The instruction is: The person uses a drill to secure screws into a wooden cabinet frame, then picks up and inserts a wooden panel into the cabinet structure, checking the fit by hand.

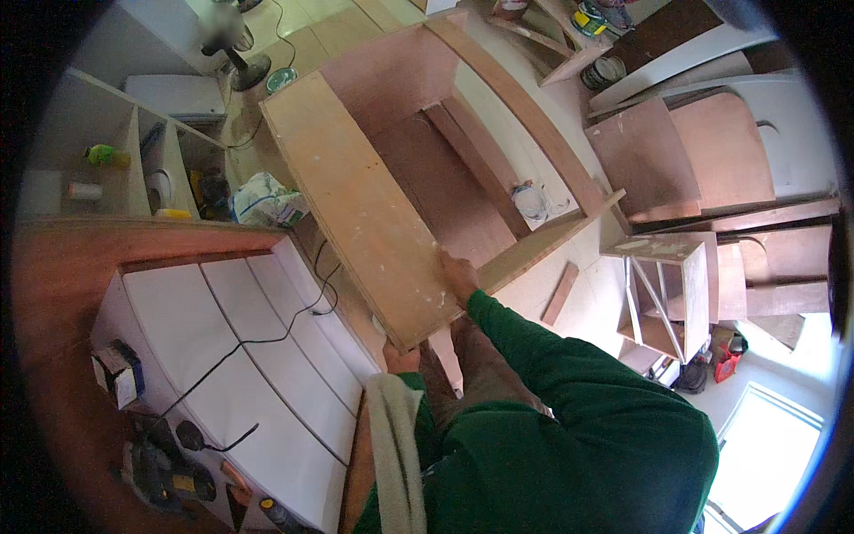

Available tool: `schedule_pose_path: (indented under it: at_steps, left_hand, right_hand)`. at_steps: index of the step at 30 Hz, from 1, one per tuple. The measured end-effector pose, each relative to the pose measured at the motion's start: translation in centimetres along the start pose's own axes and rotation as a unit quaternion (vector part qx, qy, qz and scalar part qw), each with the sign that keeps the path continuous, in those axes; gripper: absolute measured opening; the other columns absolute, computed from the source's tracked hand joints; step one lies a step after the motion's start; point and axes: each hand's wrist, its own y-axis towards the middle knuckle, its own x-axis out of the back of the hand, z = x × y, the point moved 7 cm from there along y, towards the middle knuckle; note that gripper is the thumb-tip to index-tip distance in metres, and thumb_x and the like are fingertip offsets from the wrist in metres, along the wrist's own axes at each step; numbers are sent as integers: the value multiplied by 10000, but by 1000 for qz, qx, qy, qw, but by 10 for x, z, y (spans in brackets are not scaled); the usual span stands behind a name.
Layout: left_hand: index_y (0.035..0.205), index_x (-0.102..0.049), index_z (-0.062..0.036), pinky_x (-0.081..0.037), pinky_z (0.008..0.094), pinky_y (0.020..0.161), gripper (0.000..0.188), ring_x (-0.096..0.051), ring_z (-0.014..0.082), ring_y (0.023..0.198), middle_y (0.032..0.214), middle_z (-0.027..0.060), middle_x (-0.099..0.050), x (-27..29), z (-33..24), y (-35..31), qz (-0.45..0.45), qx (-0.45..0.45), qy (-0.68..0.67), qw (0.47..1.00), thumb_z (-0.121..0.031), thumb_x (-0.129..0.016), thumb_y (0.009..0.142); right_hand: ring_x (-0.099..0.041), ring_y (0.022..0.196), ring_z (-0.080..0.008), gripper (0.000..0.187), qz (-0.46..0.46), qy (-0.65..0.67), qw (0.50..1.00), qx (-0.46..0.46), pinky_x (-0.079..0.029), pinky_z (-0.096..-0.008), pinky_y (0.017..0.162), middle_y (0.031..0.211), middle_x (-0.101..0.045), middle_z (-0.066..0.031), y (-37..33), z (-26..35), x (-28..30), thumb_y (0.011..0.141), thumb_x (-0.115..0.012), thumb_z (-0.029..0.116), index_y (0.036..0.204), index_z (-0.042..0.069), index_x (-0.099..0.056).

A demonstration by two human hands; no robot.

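A large open wooden cabinet frame [365, 214] stands tilted across the middle of the head view, with a wide side panel facing up and a curved wooden rail [534, 116] along its far right side. My right hand [458, 276] is closed over the inner edge of that side panel, near its close end. At the panel's near corner, my left hand [400, 358] grips from below; most of its fingers are hidden by the wood. Brown boards form the frame's inside.
Left of me lies a white grooved panel unit [240, 338] with a black cable across it and a power tool [169, 476] beside it. A wood strip [560, 294], a whitish container [531, 202] and a small cabinet [667, 294] are at the right. Boards [721, 151] lean farther back.
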Motion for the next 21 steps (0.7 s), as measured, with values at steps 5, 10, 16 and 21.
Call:
schedule_pose_path:
  at_steps: [5, 10, 16, 21]
  left_hand:
    - [1252, -642, 17, -554, 410, 974, 324, -685, 320, 1152, 1241, 185, -724, -46, -106, 2, 179, 164, 94, 965, -81, -634, 943]
    - [1248, -636, 45, -588, 452, 825, 358, -730, 392, 960, 1064, 217, -749, -40, -71, -2, -4, 66, -196, 978, -169, -652, 962]
    - [1278, -601, 72, -568, 432, 921, 400, -675, 327, 1132, 1280, 186, -680, -59, -149, -1, 123, 181, 48, 975, -261, -547, 1063]
    - [1277, -577, 77, -543, 372, 916, 353, -651, 274, 1114, 1261, 176, -657, -55, -183, 13, 20, 136, 59, 989, -214, -480, 1103]
  right_hand:
    - [-683, 933, -538, 598, -48, 20, 998, 36, -525, -594, 867, 940, -688, -361, 16, -70, 57, 1049, -409, 543, 1292, 50, -646]
    - [-695, 901, -497, 434, -51, -28, 996, 71, -548, -562, 768, 860, -679, -344, 14, -29, 65, 996, -562, 320, 1336, 52, -576]
    - [-695, 941, -474, 447, -88, -45, 953, 286, -546, -516, 809, 958, -686, -328, -21, -29, 126, 940, -640, 236, 1309, -6, -569]
    - [-694, 935, -352, 406, 48, 502, 863, -4, -565, -451, 822, 1047, -696, -189, -4, -43, 131, 1012, -597, 325, 1274, 15, -610]
